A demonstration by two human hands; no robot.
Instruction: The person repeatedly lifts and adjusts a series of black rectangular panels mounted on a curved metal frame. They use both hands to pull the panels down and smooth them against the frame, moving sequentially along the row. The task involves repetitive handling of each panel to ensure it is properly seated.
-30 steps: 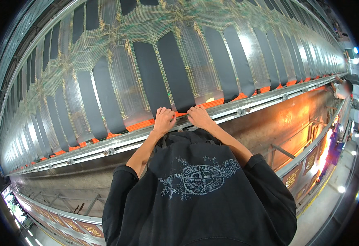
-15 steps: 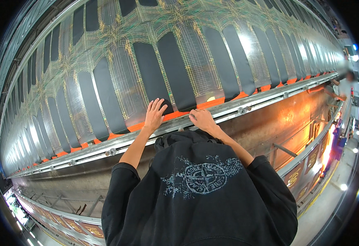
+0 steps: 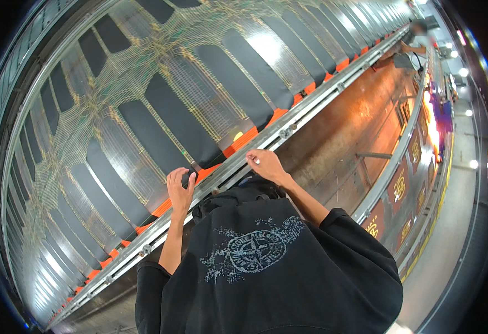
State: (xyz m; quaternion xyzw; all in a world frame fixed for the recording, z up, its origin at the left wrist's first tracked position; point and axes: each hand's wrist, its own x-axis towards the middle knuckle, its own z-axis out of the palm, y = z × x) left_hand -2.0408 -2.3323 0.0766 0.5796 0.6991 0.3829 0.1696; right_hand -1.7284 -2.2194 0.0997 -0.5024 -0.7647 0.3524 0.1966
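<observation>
Black fabric panels (image 3: pixel 177 111) with rounded ends lie in rows across a long table printed with fine yellow and green lines. At the near edge, my left hand (image 3: pixel 179 185) is at the end of one panel, its fingers drawn together around a dark raised corner between thumb and forefinger. My right hand (image 3: pixel 267 166) is closed above the metal rail (image 3: pixel 238 165), beside an orange edge strip (image 3: pixel 240 142). A small white spot shows at its fingers; what they hold, if anything, is too small to make out.
Bolts and knobs (image 3: pixel 286 133) stick out along the rail. Right of me, a brown metal surface (image 3: pixel 333 111) reflects orange light below the table edge, with a curved barrier (image 3: pixel 386 183) beyond. Another person (image 3: pixel 416 42) stands at the far right end.
The view has turned, so the table now slants more steeply. My left hand's spread fingers have drawn together at the panel's end. The right hand has come back over the rail and curled closed.
</observation>
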